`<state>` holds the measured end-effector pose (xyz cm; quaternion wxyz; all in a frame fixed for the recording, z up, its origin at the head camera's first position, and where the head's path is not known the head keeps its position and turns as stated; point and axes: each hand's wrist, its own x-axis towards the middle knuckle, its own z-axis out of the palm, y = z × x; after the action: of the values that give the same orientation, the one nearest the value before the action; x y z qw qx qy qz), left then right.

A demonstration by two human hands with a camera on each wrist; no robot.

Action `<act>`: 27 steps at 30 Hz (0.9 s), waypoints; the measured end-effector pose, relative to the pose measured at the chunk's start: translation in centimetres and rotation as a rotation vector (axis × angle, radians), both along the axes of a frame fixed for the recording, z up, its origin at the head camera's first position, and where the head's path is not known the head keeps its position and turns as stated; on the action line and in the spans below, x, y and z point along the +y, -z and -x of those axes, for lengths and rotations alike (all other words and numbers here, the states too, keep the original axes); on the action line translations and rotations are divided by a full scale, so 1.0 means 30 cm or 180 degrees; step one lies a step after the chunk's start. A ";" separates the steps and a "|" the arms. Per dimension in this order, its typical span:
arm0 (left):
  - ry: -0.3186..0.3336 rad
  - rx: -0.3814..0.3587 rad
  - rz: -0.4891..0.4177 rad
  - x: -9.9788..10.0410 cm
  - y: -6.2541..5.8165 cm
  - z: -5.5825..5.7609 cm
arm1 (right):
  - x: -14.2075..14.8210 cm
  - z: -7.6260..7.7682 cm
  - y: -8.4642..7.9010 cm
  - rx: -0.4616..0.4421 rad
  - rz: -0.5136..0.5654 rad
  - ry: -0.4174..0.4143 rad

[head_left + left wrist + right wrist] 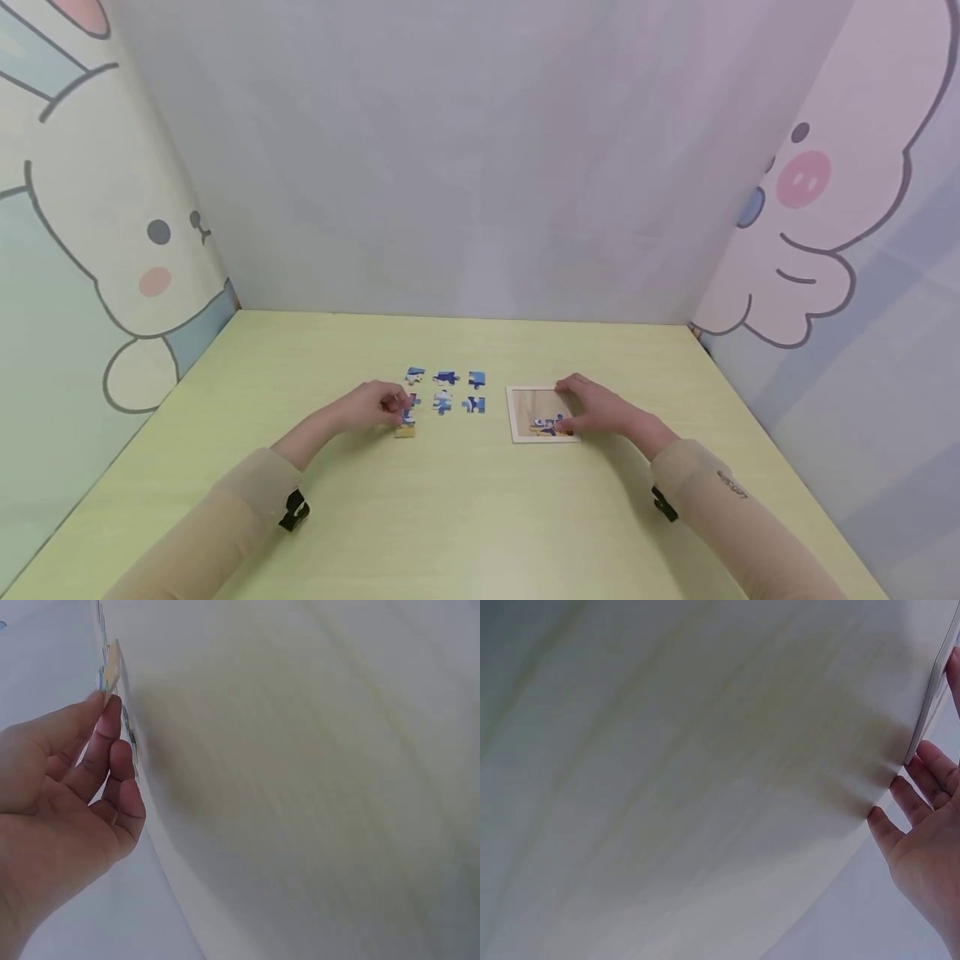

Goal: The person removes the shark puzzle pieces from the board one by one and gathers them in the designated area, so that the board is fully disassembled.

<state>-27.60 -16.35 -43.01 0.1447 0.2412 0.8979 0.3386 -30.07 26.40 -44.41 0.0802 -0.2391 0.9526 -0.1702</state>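
Note:
My left hand (pixel 372 406) pinches a jigsaw puzzle piece (pixel 112 667) between thumb and index finger; its yellowish face stands tilted up in the left wrist view. Several blue-and-white jigsaw pieces (pixel 442 402) lie spread to the right of and beyond that hand. My right hand (pixel 600 408) rests on the right side of a square puzzle tray (pixel 513 417) with a pale rim. A few joined pieces (pixel 542 427) lie in the tray's lower part, partly hidden by the right thumb. In the right wrist view, fingertips (pixel 875 813) touch the table beside the tray's edge.
Both hands work over a pale yellow table (pixel 480 517). A plain grey curtain (pixel 465 167) stands behind it, with cartoon-printed cloth panels (pixel 90 250) on both sides. A black strap piece (pixel 295 510) shows at the left cuff.

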 end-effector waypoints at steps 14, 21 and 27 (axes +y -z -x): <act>-0.0146 0.0281 0.0186 0.001 -0.006 0.007 | -0.003 -0.007 -0.010 0.0052 0.0023 -0.0101; -0.0119 0.0368 0.0130 0.045 -0.064 0.018 | 0.000 -0.006 -0.014 0.0051 0.0021 -0.0109; -0.0003 0.0471 0.0044 0.124 -0.114 0.025 | 0.013 0.010 -0.018 -0.0025 0.0064 -0.0210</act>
<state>-28.36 -12.65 -39.59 0.0794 0.2641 0.9086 0.3137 -30.37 26.80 -43.86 0.0872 -0.2705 0.9421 -0.1780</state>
